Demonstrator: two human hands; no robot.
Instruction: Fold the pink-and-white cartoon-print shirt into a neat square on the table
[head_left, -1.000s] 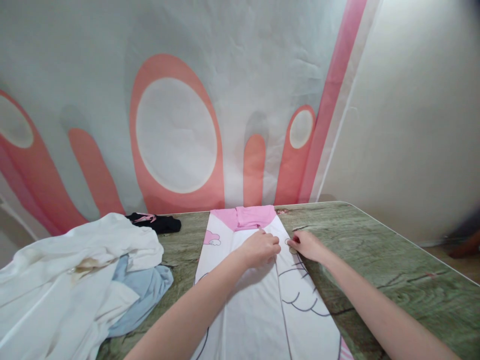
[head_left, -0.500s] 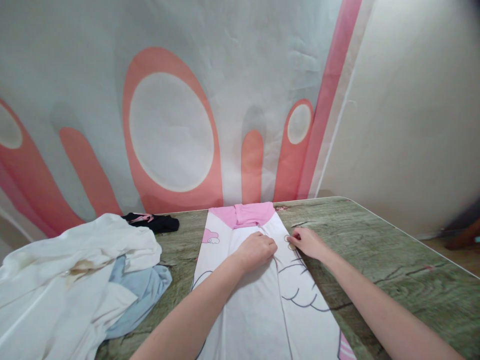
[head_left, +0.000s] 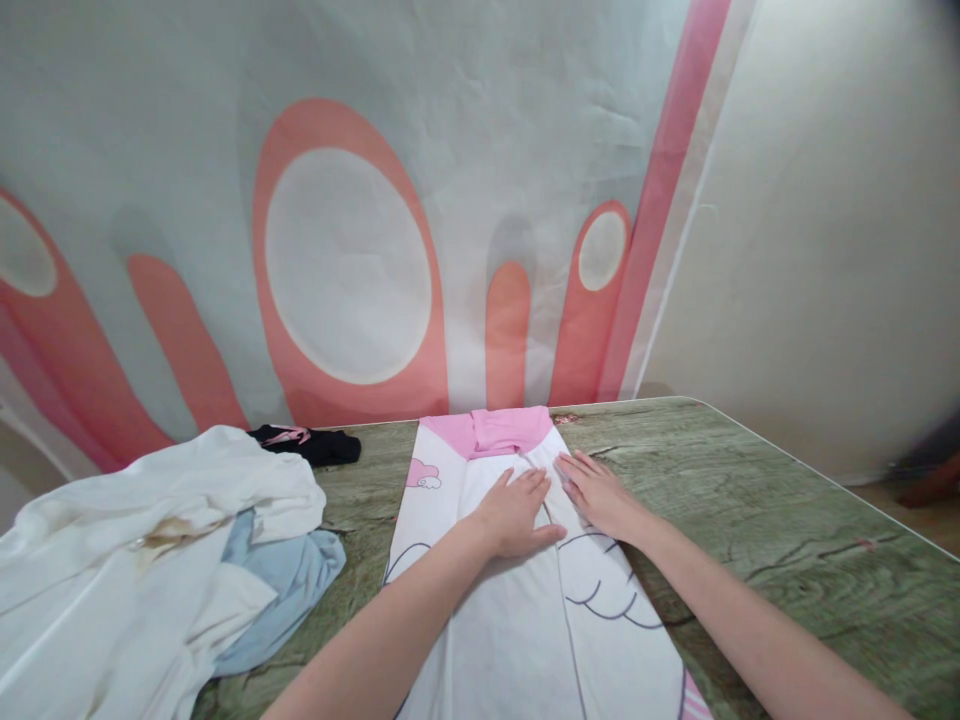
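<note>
while the left hand (head_left: 514, 515) lay flat mid-width and the right hand (head_left: 602, 500) flat toward the right edge, neither gripping, one white-and-pink garment (head_left: 514, 645) stretched lengthwise away beneath them on the table (head_left: 757, 500).

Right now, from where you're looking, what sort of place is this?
Probably an indoor room with a table for handling clothes: a white-and-pink garment lies on the wood-patterned table, crumpled fabric is heaped left, and a patterned backdrop stands behind.

printed garment (head_left: 510, 630): smooth matt cloth | clothes pile (head_left: 187, 490): rumpled cloth | tabletop (head_left: 735, 490): wood-grained | backdrop (head_left: 480, 120): creased
</note>
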